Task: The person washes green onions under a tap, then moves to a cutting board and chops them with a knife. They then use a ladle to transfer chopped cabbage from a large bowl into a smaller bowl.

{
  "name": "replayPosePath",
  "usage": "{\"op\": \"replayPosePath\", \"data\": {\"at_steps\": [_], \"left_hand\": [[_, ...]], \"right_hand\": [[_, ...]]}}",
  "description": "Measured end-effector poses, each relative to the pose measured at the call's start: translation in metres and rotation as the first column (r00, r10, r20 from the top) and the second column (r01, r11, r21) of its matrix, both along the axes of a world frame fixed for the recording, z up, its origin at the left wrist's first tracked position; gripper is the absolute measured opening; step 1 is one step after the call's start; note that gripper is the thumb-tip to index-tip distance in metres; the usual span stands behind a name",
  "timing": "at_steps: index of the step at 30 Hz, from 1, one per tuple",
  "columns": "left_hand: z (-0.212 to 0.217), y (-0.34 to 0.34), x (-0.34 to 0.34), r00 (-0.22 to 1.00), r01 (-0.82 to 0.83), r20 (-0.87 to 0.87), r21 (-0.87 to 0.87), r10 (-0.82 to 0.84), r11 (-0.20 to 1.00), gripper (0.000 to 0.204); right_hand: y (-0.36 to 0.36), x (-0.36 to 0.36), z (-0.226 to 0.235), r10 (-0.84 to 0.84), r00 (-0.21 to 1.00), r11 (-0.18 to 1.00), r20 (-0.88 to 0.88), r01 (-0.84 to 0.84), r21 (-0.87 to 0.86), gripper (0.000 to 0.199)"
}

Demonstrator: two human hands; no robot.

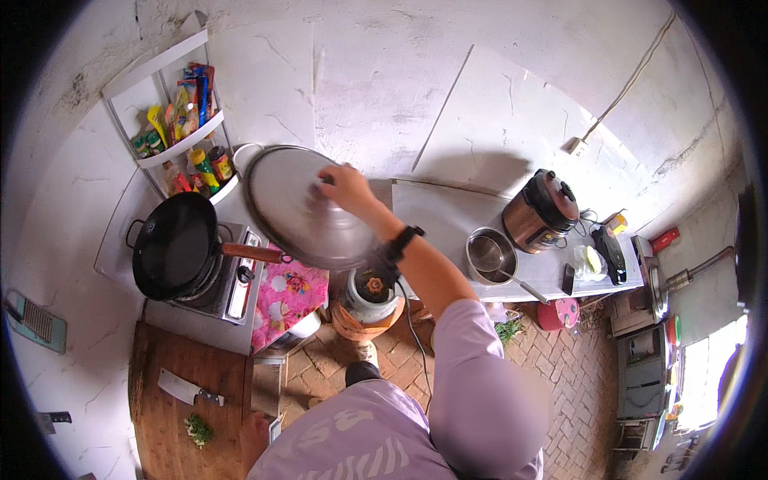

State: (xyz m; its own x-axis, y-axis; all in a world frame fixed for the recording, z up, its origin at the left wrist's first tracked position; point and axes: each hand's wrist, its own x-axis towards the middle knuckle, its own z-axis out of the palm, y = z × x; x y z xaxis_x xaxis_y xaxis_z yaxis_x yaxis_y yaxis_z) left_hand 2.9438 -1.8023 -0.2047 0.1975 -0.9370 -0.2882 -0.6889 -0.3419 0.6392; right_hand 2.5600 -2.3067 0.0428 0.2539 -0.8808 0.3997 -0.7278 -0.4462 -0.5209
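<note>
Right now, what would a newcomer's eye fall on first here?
Probably the large grey lid, left of centre near the back wall, gripped by the right hand. Next, the black wok over the stove at left, then the pink floral covering beside it.

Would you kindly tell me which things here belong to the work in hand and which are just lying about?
In use:
large round lid, held by the right hand

Seemingly just lying about:
black wok on the stove
cleaver and greens on the wooden table
saucepan and electric cooker on the counter
</note>
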Motion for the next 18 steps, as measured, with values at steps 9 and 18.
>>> {"op": "replayPosePath", "data": {"at_steps": [9, 18], "left_hand": [[0.028, -0.092, -0.103, 0.993, 0.116, -0.012, 0.057, -0.116, 0.992, 0.024], [0.044, -0.142, -0.196, 0.999, 0.018, 0.035, 0.138, -0.023, 0.990, 0.034]], "right_hand": [[-0.021, -0.224, -0.179, -0.378, 0.925, 0.919, -0.041, 0.380, 0.103, 0.028], [-0.064, -0.306, -0.273, -0.207, 0.871, 0.853, -0.446, 0.384, 0.352, 0.026]]}}
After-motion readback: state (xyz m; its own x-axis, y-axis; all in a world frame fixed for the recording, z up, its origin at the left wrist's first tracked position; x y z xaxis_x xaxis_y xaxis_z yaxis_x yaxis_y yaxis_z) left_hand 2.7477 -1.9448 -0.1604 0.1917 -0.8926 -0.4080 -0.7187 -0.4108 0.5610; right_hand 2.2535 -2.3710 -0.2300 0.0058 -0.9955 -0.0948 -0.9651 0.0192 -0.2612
